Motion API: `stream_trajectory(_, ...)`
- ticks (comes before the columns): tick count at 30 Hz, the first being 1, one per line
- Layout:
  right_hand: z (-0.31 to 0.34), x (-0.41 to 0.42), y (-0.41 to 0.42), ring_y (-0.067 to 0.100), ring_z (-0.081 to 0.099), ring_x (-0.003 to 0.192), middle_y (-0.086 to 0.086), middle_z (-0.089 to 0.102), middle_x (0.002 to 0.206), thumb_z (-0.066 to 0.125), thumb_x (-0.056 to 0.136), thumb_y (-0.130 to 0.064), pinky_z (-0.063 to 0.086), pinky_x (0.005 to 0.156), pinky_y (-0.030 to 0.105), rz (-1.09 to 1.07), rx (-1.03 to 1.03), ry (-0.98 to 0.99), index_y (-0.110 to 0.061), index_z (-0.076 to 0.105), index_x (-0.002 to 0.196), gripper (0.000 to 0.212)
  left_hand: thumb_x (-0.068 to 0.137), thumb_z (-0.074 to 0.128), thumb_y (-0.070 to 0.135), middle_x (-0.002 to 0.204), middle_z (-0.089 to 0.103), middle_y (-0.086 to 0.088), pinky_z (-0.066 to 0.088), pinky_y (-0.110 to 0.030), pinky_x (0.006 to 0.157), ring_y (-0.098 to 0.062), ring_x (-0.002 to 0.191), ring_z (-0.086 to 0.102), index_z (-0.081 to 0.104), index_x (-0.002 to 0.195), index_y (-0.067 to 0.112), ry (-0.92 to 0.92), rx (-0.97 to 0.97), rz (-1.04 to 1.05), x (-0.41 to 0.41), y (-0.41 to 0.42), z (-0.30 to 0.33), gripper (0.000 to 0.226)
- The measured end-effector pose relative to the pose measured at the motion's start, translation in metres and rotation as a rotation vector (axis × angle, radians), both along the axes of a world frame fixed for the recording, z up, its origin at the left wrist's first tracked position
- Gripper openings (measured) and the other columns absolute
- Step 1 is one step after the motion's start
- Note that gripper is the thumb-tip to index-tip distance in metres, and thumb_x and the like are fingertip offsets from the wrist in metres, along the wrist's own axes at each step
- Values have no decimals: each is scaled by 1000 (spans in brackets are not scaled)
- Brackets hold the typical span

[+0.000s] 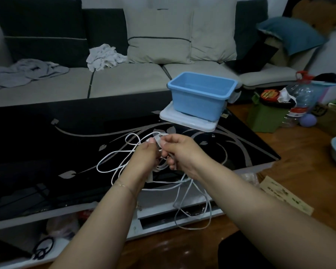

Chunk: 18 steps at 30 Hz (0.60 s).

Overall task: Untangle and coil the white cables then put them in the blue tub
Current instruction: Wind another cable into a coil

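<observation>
Dim light. A grey-and-dark sofa [124,78] with cushions [159,35] is seen far; a black glass surface [47,148] near; wooden floor [299,162] at right.

Cable tangle [163,166] behind fingers [171,164]

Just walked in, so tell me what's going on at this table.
A person is working on a tangle of white cables above a black glass table. Both the left hand and the right hand pinch parts of the bundle, with loops lying on the table and hanging over its near edge. The cables are not yet coiled. The blue tub sits on a white tray at the table's far side, with no cable visible in it.
</observation>
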State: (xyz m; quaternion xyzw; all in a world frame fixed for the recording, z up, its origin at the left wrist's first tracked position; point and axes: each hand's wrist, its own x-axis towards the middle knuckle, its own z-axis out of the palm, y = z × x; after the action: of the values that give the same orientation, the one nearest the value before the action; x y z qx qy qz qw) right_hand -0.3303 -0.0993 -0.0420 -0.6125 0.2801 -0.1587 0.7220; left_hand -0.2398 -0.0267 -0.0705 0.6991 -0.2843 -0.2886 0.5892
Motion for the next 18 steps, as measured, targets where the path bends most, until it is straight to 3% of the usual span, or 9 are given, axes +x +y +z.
stream_trajectory(4,-1,-5,10,8,40,35,3,52,59,54,95,-15,33,39,16,-29,-83,-30,-17,57,89,7,105,21,35,45,52,4,33,-23,49,-8,42,44,50,62,14,15,-53,-52,-11,10,10,56)
stream_trajectory(7,-1,-6,20,10,42,33,6,53,57,55,95,-18,35,37,17,-16,-143,-41,-14,54,95,4,105,22,31,40,44,1,35,-27,50,-15,36,49,48,60,15,41,-95,-80,-16,17,15,55)
stream_trajectory(11,-3,-5,29,17,57,38,6,62,60,54,95,-26,43,37,21,-7,-320,48,-18,47,104,14,104,28,25,38,40,-2,35,-20,39,-18,32,42,43,60,9,57,-36,-46,-14,23,17,49)
stream_trajectory(15,-5,-8,25,21,70,57,5,70,86,60,91,-27,59,58,36,-14,-524,204,-25,41,116,31,101,36,21,44,42,1,29,-22,44,-12,41,37,46,59,13,-98,31,53,-7,30,17,44)
stream_trajectory(18,-4,-13,21,15,69,58,0,71,71,56,92,-29,58,68,36,43,-783,346,-24,45,122,32,100,40,26,52,38,-2,26,-28,52,-14,48,31,46,62,13,-204,74,79,-2,35,15,40)
